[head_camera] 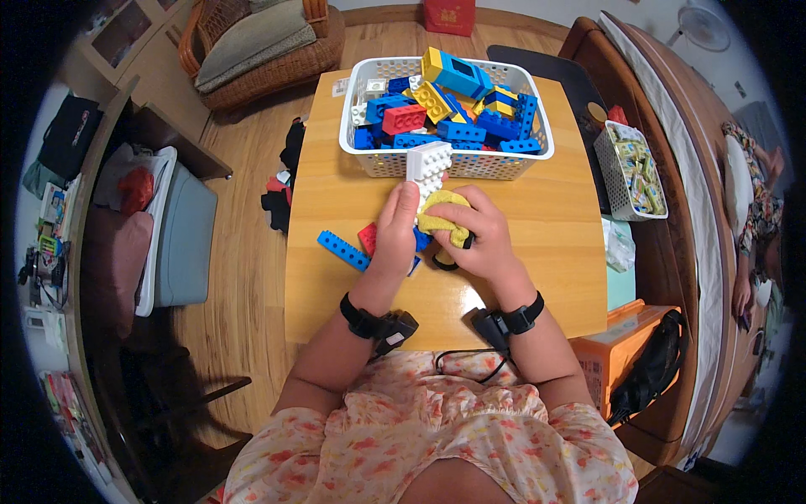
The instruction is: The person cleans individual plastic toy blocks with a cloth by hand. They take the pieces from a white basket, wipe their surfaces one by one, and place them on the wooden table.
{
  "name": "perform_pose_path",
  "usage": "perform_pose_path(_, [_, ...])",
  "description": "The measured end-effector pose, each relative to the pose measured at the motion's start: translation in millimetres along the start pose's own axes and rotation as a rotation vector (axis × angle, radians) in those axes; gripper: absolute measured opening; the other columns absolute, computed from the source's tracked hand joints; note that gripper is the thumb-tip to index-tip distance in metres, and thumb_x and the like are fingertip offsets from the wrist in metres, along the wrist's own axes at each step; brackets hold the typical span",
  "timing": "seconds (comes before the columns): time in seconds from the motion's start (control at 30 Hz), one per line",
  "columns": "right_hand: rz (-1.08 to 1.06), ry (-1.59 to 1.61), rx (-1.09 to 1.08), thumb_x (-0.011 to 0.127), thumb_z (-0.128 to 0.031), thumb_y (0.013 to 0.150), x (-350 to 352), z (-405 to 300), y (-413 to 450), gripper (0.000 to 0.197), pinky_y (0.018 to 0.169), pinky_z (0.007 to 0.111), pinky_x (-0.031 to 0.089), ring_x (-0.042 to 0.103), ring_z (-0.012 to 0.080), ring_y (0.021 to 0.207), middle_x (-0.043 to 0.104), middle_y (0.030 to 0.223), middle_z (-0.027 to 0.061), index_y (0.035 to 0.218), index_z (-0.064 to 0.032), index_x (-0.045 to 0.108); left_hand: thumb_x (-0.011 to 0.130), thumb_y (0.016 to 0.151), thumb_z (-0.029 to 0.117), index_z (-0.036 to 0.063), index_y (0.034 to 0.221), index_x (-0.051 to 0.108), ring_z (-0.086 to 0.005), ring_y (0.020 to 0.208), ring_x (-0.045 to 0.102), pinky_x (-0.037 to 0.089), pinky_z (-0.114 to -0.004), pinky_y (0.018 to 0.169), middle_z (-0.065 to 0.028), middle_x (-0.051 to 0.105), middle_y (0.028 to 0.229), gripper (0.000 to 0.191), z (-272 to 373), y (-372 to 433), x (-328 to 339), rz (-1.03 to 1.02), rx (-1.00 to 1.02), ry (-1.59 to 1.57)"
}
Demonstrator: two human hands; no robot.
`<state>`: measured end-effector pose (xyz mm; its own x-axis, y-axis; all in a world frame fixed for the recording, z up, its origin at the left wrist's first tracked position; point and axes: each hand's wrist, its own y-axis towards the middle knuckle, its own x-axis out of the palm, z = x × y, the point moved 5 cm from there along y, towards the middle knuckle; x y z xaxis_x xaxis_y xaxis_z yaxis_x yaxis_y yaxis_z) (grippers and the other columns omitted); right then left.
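My left hand [399, 220] grips a white studded toy brick piece [430, 162], held upright over the table. Pressed to its studded face is a bunched yellow cloth [448, 217], which my right hand [482, 230] holds. Part of the brick piece is hidden behind my fingers and the cloth. Below and beside my left hand lie a long blue brick [343, 250] and a red brick [368, 238]. Another blue brick [422, 240] shows between my hands, mostly covered. A black-edged loop [446, 261] hangs or lies under my right hand; I cannot tell which.
On the wooden table [548, 252], a white perforated basket [447, 165] holds many toy bricks. A smaller basket [631, 170] with wrapped packets stands at the right, beside an orange box [620, 353]. Another person [752, 189] is at the far right. A wicker chair [264, 57] stands behind left.
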<state>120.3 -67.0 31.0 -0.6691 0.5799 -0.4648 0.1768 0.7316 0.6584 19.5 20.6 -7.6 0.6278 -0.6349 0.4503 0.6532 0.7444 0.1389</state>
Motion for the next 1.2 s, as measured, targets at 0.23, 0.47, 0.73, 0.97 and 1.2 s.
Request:
perform_pose_path(0.23, [0.069,-0.001,0.119,0.077,-0.013,0.071,-7,21,1,0.029,0.072,0.038,0.054,0.066,0.0320,0.085,0.065,0.097,0.0132,0.100,-0.0120,0.073,0.020,0.108,0.041,-0.0013,0.141,0.039,-0.0275,0.116,0.060,0.050,-0.040,0.099,-0.0180,0.056,0.134,0.057,10,0,0,0.021,0.093,-0.137])
perform_pose_path(0.47, [-0.112,0.099,-0.094,0.077,-0.013,0.068,3,-13,2,0.031,0.073,0.039,0.054,0.065,0.0327,0.084,0.064,0.097,0.0142,0.099,-0.0150,0.073,0.018,0.105,0.052,0.0005,0.143,0.037,-0.0312,0.116,0.060,0.051,-0.042,0.097,-0.0193,0.055,0.135,0.067,11,5,-11,0.129,0.056,-0.256])
perform_pose_path(0.73, [0.195,0.075,0.230,0.072,-0.004,0.077,-14,28,0,0.020,0.075,0.037,0.051,0.062,0.0309,0.085,0.062,0.091,0.0138,0.097,-0.0039,0.069,0.027,0.106,0.049,0.0019,0.143,0.039,-0.0291,0.109,0.065,0.054,-0.039,0.090,-0.0181,0.061,0.126,0.060,23,1,1,0.047,0.065,-0.250])
perform_pose_path(0.97, [0.317,0.150,0.278,0.074,-0.006,0.076,-16,48,-5,0.021,0.077,0.036,0.051,0.064,0.0302,0.086,0.064,0.090,0.0138,0.096,-0.0013,0.069,0.043,0.106,0.034,-0.0001,0.128,0.053,-0.0184,0.103,0.066,0.054,-0.033,0.088,-0.0107,0.065,0.118,0.042,50,39,36,0.160,-0.013,-0.211])
perform_pose_path(1.2, [0.302,0.170,0.331,0.075,-0.009,0.077,-10,50,-10,0.021,0.079,0.036,0.052,0.065,0.0291,0.088,0.066,0.092,0.0131,0.096,-0.0018,0.070,0.047,0.105,0.033,-0.0038,0.117,0.058,-0.0160,0.086,0.067,0.054,-0.029,0.072,-0.0097,0.067,0.108,0.041,56,141,72,0.024,-0.153,0.103])
